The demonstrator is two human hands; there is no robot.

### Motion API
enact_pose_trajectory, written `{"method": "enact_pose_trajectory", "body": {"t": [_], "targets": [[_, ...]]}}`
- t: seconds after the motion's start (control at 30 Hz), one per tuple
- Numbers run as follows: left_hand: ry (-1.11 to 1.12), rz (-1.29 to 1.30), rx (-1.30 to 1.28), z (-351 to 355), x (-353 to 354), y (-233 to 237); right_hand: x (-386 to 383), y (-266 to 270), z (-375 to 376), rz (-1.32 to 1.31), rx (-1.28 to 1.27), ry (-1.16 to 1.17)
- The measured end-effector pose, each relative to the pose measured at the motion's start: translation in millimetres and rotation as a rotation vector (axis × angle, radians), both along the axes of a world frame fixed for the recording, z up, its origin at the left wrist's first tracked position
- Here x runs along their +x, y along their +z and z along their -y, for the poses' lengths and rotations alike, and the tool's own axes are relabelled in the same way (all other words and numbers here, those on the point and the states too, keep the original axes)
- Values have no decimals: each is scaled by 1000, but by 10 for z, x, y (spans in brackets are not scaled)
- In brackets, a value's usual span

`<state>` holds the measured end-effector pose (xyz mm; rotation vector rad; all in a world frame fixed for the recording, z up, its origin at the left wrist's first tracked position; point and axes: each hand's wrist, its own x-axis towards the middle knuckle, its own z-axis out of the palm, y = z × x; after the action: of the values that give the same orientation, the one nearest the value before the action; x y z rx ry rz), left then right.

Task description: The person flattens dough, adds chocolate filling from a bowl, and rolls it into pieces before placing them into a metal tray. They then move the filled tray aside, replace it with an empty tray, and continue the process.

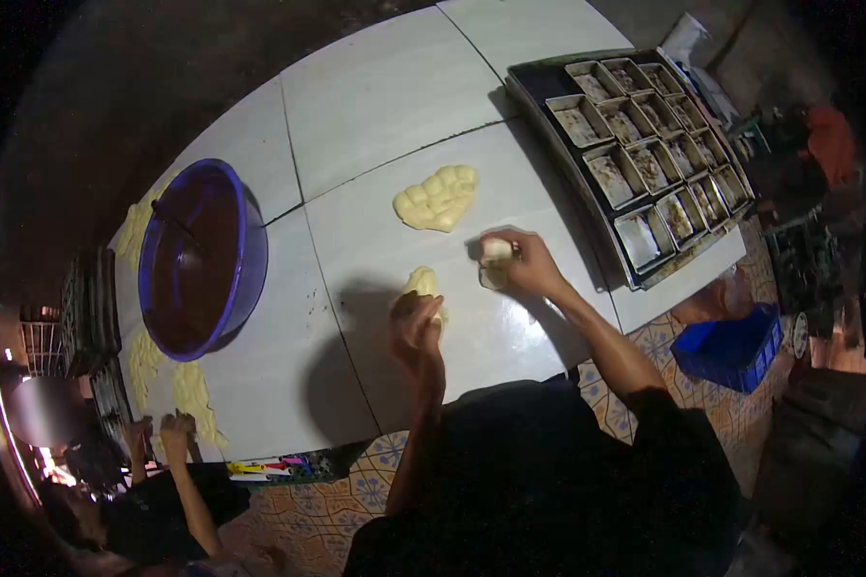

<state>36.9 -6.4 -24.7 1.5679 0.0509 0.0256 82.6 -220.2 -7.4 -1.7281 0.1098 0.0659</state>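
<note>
My left hand point(417, 332) is low over the white table, fingers curled against a small elongated piece of pale yellow dough point(421, 281) that shows past the fingertips. To the right, my right hand point(531, 264) is closed around another small dough piece point(496, 249), held near the tabletop. Just beyond both hands lies a cluster of dough lumps point(437, 198), pressed together into one mass.
At the right, a dark tray holds several worn metal loaf tins point(652, 165). A purple basin point(250, 274) with brown contents stands at the left. Another person's hands point(175, 433) touch dough strips point(194, 399) there. A blue crate point(731, 348) sits on the patterned floor.
</note>
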Motion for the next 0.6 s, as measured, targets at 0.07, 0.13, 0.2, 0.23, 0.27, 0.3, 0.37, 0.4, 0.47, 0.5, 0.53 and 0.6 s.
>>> {"method": "enact_pose_trajectory", "body": {"t": [0.07, 0.13, 0.2, 0.23, 0.27, 0.3, 0.37, 0.4, 0.47, 0.5, 0.53, 0.6], "targets": [[102, 67, -91, -24, 77, 70, 216, -307, 151, 14, -139, 35], [194, 72, -251, -156, 102, -102, 249, -577, 214, 5, -71, -64], [271, 53, -250, -333, 40, -191, 263, -523, 196, 101, -214, -59], [293, 33, -171, -406, -10, -185, 238, -365, 177, 201, -394, -9], [312, 18, -92, -473, -52, -183, 220, -132, 146, 304, -574, 40], [369, -44, -111, -526, -51, -286, 90, -35, 100, 262, -702, 148], [325, -31, 11, -593, -92, -346, -3, -444, 83, 423, -871, 243], [295, -22, 60, -550, -93, -327, -63, -477, 55, 413, -889, 292], [307, 39, 65, -342, -102, -206, -178, -477, 37, 242, -715, 279], [317, 70, 72, -268, -119, -98, -236, -481, 60, 214, -607, 281], [288, 104, 92, -287, -134, -140, -315, -468, 118, 190, -493, 283], [199, 178, 142, -449, -132, -384, -580, -132, 190, -22, -149, 137]]}}
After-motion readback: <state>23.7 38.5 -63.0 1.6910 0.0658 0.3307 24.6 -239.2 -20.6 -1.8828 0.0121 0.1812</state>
